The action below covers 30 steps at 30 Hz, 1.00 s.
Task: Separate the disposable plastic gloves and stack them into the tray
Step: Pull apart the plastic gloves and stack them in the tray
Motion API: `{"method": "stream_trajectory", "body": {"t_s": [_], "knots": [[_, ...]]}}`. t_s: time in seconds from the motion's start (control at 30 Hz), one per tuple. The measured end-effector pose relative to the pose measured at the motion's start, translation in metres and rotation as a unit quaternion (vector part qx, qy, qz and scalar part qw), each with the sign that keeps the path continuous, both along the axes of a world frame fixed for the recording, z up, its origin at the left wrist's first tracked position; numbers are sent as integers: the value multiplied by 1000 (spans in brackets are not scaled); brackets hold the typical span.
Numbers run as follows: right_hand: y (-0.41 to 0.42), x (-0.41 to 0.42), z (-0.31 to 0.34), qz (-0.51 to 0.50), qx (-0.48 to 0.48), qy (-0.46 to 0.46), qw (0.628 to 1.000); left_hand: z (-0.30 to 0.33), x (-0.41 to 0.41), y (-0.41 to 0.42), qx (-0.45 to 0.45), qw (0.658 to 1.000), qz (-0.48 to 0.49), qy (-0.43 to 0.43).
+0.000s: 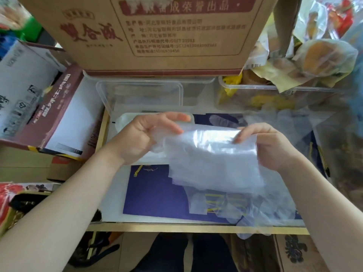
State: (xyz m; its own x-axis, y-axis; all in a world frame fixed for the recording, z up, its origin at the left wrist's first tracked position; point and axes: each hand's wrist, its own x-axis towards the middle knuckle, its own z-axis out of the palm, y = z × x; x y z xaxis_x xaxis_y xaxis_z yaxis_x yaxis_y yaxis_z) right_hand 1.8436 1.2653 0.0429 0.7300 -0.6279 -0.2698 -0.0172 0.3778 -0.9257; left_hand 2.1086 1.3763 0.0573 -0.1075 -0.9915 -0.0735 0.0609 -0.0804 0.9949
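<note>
both hands are up over the bench (pixel 176 226), sharing one clear plastic glove (pixel 212 154) between them. left hand (pixel 145 134) has its fingers curled around the glove's left end, thumb stretched out on top; right hand (pixel 267 146) pinches the right edge with bent fingertips. the glove hangs slack and crumpled below the hands, above a dark blue sheet (pixel 155 193) lying on the bench.

a loose heap of more clear gloves (pixel 261 211) sits on the near right of the bench, spilling over its front edge. just behind the left hand is a shallow white tray (pixel 125 122), partly hidden by that hand; what it holds cannot be made out. farther back stands a clear plastic tub (pixel 137 95), its contents too faint to tell. to its right, a second clear tub (pixel 275 99) holds yellow wrapped items. a big cardboard box (pixel 157 36) with red print rests above the tubs.
</note>
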Motion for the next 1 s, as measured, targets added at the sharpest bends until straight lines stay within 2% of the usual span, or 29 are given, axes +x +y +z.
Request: {"method": "stream_trajectory", "body": {"t_s": [0.07, 0.17, 0.2, 0.27, 0.33, 0.43, 0.5, 0.57, 0.63, 0.7, 0.83, 0.87, 0.93, 1.0], "knots": [[1, 8, 8, 20, -3, -19, 1000, 1, 13, 5, 15, 999, -38, 15], [7, 25, 6, -34, -55, 107, 992, 2, 27, 12, 60, 992, -103, 41], [11, 32, 3, -44, -74, 137, 987, 0, 30, 14, 78, 992, -92, 32], [19, 49, -3, -42, -71, 139, 987, -7, 34, 16, 123, 991, 9, -42], [24, 65, -10, -57, -65, 137, 987, -17, 35, 16, 144, 972, 140, -120], [28, 90, -21, -141, -54, 155, 976, -34, 39, 17, 166, 940, 279, -106], [31, 108, -29, -186, -80, 203, 958, -44, 47, 17, 184, 911, 355, -101], [34, 126, -36, -189, -126, 259, 939, -52, 56, 14, 191, 889, 393, -138], [36, 141, -42, -163, -193, 316, 915, -55, 63, 13, 195, 875, 384, -220], [37, 151, -49, -124, -252, 363, 888, -56, 69, 13, 195, 857, 331, -343], [41, 157, -57, -76, -277, 441, 850, -49, 71, 19, 169, 791, 239, -537], [43, 158, -58, -63, -281, 462, 839, -48, 72, 19, 148, 766, 232, -580], [47, 159, -58, -36, -292, 505, 812, -47, 73, 20, 42, 727, 239, -642], [46, 160, -58, -17, -329, 530, 781, -53, 74, 17, -16, 727, 221, -650]]}}
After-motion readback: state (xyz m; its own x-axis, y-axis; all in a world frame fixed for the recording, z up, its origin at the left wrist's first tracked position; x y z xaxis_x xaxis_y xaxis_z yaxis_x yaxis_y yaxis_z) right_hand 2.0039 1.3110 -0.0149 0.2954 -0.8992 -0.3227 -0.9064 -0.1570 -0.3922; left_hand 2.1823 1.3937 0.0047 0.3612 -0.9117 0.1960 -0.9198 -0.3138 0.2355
